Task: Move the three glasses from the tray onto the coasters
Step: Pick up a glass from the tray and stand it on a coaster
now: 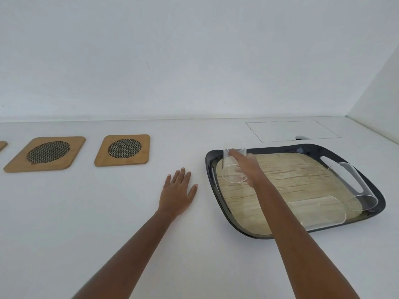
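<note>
A dark tray with a wood-grain floor sits on the right of the white table. Three clear glasses stand in it. My right hand wraps around the glass at the tray's far left corner. A second glass stands at the near right, a third glass by the right handle. My left hand lies flat and open on the table, left of the tray. Two wooden coasters with mesh centres, the right coaster and the middle coaster, lie at the left; a third coaster's corner shows at the frame edge.
A white wall rises behind the table and another on the right. A thin rectangular outline marks the tabletop behind the tray, with a small dark notch at its near edge.
</note>
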Demonstrator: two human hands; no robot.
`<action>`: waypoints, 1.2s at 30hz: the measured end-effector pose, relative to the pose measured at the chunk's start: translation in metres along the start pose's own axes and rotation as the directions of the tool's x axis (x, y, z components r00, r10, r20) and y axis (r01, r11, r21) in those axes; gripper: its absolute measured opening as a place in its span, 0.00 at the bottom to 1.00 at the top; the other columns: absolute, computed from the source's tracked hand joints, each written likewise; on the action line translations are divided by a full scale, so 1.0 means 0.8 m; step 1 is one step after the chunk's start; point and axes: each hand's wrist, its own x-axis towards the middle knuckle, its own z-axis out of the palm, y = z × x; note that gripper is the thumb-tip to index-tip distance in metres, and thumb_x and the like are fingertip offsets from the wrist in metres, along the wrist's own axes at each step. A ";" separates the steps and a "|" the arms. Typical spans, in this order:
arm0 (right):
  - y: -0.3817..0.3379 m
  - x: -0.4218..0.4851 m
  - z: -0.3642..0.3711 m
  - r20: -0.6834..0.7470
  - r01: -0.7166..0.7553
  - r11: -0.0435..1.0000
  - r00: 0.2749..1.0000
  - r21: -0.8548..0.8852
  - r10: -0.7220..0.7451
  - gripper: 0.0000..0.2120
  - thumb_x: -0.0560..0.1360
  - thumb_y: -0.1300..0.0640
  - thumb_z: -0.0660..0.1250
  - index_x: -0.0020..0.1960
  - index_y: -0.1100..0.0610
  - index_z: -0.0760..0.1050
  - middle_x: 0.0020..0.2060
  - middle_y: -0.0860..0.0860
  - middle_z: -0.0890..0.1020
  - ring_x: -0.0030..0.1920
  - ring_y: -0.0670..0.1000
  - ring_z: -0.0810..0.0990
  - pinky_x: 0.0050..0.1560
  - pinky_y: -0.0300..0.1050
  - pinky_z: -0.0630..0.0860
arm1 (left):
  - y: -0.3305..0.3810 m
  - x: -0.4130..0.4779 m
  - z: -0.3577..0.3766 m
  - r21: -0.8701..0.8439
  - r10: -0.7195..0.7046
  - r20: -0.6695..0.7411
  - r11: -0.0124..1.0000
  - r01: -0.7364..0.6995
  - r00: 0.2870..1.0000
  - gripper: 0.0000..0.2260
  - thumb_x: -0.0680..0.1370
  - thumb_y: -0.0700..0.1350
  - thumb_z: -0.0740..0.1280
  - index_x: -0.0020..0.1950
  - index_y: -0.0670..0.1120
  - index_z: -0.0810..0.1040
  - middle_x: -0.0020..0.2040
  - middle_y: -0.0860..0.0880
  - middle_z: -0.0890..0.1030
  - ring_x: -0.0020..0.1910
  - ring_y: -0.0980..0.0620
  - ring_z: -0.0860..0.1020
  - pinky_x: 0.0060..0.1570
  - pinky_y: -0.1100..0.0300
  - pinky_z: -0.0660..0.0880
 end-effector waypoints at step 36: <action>-0.008 -0.072 0.221 0.366 0.530 0.828 0.819 -0.187 -0.442 0.27 0.76 0.53 0.65 0.71 0.57 0.61 0.69 0.52 0.69 0.67 0.49 0.70 0.61 0.37 0.65 | -0.122 0.020 -0.173 -0.920 -0.315 -0.051 0.385 0.078 0.948 0.19 0.71 0.45 0.73 0.57 0.36 0.75 0.52 0.37 0.81 0.51 0.40 0.80 0.56 0.45 0.76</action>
